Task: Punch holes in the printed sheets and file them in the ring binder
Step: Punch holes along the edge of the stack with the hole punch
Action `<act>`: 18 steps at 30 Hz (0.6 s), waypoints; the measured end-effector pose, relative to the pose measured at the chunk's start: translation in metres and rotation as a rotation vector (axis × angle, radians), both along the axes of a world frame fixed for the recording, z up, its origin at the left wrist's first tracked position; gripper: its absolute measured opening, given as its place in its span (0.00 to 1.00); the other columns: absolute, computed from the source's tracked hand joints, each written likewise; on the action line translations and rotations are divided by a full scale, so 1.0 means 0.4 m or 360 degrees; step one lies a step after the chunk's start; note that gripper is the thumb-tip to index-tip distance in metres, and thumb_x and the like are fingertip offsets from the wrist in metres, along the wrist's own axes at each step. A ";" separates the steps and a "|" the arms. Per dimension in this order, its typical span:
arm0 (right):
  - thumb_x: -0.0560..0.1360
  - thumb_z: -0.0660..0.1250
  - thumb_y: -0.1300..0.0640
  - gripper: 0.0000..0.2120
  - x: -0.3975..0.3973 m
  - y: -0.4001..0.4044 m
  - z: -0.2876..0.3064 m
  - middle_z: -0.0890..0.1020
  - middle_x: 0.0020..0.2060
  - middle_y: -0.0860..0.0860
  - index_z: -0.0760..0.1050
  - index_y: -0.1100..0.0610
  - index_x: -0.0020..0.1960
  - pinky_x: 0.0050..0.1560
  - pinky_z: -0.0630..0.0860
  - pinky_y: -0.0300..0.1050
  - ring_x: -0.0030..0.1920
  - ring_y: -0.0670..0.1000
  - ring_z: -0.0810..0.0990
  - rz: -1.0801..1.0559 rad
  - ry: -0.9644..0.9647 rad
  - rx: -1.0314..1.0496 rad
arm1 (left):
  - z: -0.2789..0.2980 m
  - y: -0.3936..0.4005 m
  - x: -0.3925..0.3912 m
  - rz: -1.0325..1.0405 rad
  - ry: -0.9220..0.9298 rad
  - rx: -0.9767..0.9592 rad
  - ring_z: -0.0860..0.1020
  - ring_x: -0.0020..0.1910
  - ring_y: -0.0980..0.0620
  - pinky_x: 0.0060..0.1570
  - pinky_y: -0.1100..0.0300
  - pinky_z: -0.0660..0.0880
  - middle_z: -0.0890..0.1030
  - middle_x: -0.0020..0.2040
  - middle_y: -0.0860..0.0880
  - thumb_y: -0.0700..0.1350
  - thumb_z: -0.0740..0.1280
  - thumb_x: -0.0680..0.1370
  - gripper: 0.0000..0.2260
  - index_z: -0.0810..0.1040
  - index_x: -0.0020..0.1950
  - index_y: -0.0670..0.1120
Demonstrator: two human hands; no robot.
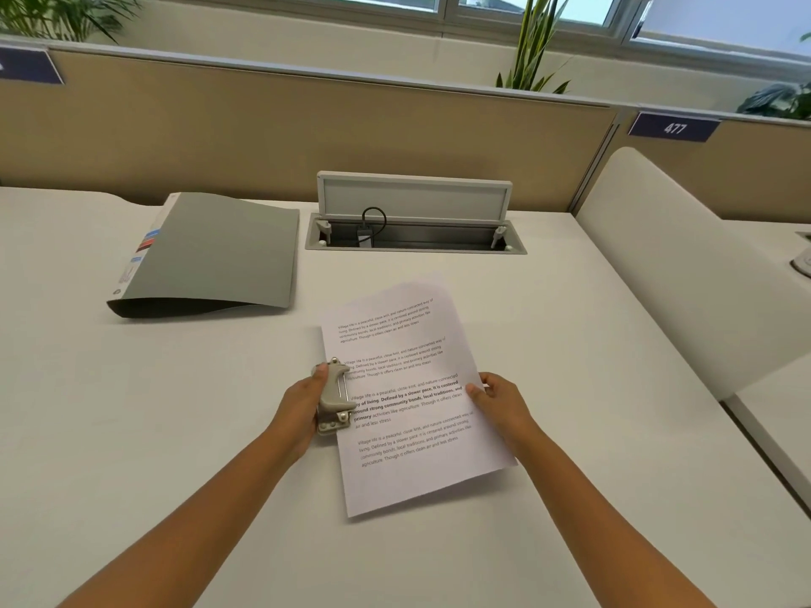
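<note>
White printed sheets (408, 401) lie tilted on the white desk (175, 432), their left edge pushed into a beige hole punch (334, 399). My left hand (303, 403) wraps around the punch from the left, thumb on its top. My right hand (496, 399) pinches the right edge of the sheets, thumb on top. A grey ring binder (210, 252) lies shut at the back left, its labelled spine facing left.
An open cable hatch (414, 234) with a black cable sits in the desk behind the sheets. A beige partition (307, 125) runs along the back. A white curved divider (684, 265) bounds the right side.
</note>
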State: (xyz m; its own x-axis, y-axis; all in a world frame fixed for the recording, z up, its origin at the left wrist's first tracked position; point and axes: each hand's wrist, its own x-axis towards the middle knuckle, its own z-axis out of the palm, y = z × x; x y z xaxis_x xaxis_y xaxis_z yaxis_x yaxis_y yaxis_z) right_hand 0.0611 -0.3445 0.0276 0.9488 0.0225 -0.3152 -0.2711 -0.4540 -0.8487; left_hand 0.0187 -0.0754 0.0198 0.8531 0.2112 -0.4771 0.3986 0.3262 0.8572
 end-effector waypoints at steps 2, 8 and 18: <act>0.77 0.62 0.57 0.07 -0.010 -0.002 -0.005 0.83 0.42 0.56 0.75 0.54 0.53 0.48 0.77 0.49 0.41 0.55 0.82 -0.0002 0.0031 0.0013 | -0.006 0.001 0.003 0.0021 0.0033 0.0136 0.80 0.46 0.42 0.47 0.51 0.79 0.81 0.49 0.40 0.54 0.60 0.78 0.15 0.76 0.52 0.44; 0.77 0.63 0.56 0.07 -0.022 -0.012 -0.021 0.83 0.47 0.57 0.75 0.54 0.54 0.51 0.78 0.51 0.47 0.58 0.83 -0.0008 0.0096 0.0031 | -0.013 -0.013 0.007 0.0011 0.0043 0.0535 0.78 0.45 0.43 0.50 0.48 0.76 0.80 0.49 0.40 0.56 0.58 0.78 0.20 0.77 0.56 0.40; 0.76 0.63 0.56 0.09 -0.022 -0.005 -0.032 0.83 0.51 0.56 0.75 0.55 0.55 0.53 0.78 0.52 0.50 0.57 0.82 0.0058 0.0084 -0.0106 | -0.032 -0.033 0.028 0.0058 0.0184 0.1581 0.75 0.51 0.39 0.46 0.50 0.71 0.77 0.52 0.37 0.56 0.57 0.77 0.22 0.75 0.53 0.37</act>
